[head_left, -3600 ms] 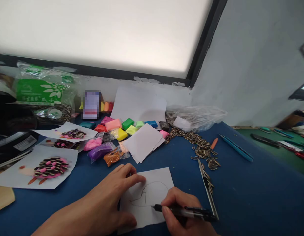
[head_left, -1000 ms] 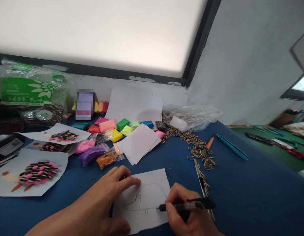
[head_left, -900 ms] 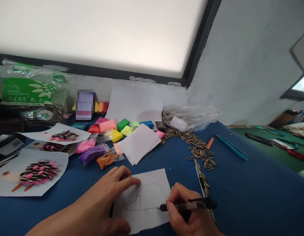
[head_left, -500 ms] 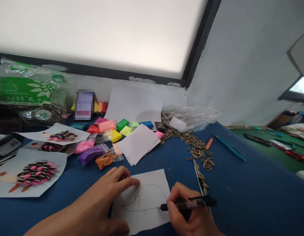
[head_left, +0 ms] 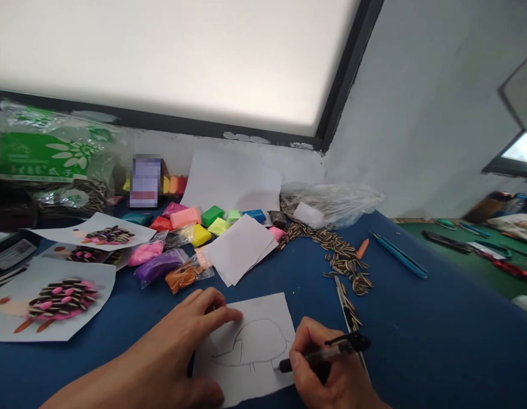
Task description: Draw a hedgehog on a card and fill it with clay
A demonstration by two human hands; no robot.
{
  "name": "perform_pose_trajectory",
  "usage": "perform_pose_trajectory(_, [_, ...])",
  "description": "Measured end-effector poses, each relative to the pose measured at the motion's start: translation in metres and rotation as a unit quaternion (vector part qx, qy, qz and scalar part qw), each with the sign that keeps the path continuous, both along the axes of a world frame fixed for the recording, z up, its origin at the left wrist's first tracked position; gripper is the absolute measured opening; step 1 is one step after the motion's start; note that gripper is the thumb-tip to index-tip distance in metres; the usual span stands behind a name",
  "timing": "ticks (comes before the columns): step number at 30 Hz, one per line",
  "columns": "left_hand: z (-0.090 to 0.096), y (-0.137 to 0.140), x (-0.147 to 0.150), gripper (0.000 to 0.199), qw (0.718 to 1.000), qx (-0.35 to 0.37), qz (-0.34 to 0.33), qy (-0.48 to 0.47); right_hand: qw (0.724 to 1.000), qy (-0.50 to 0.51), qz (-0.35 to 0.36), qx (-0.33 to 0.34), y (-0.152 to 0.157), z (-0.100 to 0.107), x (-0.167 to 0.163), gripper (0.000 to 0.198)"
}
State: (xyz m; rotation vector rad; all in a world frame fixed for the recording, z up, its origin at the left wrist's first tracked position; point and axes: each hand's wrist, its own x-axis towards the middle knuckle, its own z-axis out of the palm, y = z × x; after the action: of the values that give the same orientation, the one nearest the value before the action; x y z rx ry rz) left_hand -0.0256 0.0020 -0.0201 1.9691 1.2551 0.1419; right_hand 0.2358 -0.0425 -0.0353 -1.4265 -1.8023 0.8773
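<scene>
A sheet of white paper (head_left: 263, 380) lies on the blue table, bearing a line drawing of a domed animal with a pointed snout and short leg strokes. My left hand (head_left: 190, 346) rests at the sheet's left side, fingers spread, index fingertip pressing its upper edge and thumb low on the left. In my right hand (head_left: 327, 363) is a black pen (head_left: 318, 357), gripped between thumb and fingers. Its tip touches the paper under the belly line, beside a short stroke at the right. A metal strip (head_left: 340, 295), partly hidden by the right hand, lies beside sunflower seeds.
Finished seed-and-clay hedgehog cards (head_left: 67, 329) lie at left. Several clay packets (head_left: 161, 267) and blank white cards (head_left: 241, 247) sit beyond the paper. Sunflower seeds (head_left: 344, 255) spread toward blue tweezers (head_left: 399, 255) at right. A large seed bag (head_left: 41, 153) stands back left.
The pen tip has moved slightly down from the belly line, leaving a new short leg stroke at the right. My left hand stays in place.
</scene>
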Motion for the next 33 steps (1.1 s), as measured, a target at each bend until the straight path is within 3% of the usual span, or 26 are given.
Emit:
perform_pose_trajectory(8, [-0.0049, -0.0006, -0.0026, 0.078, 1.0, 0.015, -0.002, -0.003, 1.0, 0.02, -0.004, 0.009, 0.0013, 0.0021, -0.0001, 0.018])
perform_pose_trajectory(16, [0.0028, 0.0004, 0.0015, 0.072, 1.0, 0.017, 0.0, -0.005, 1.0, 0.005, -0.005, 0.015, 0.0017, 0.0041, -0.0008, 0.018])
perform_pose_trajectory(24, [0.0003, 0.0003, 0.0021, 0.075, 1.0, 0.009, 0.001, 0.007, 0.998, 0.037, -0.007, -0.053, 0.0001, 0.0089, -0.001, 0.019])
perform_pose_trajectory(33, [0.003, 0.0, 0.0012, 0.073, 1.0, 0.025, 0.002, -0.005, 0.998, 0.053, -0.004, -0.046, 0.0012, 0.0076, -0.0004, 0.021])
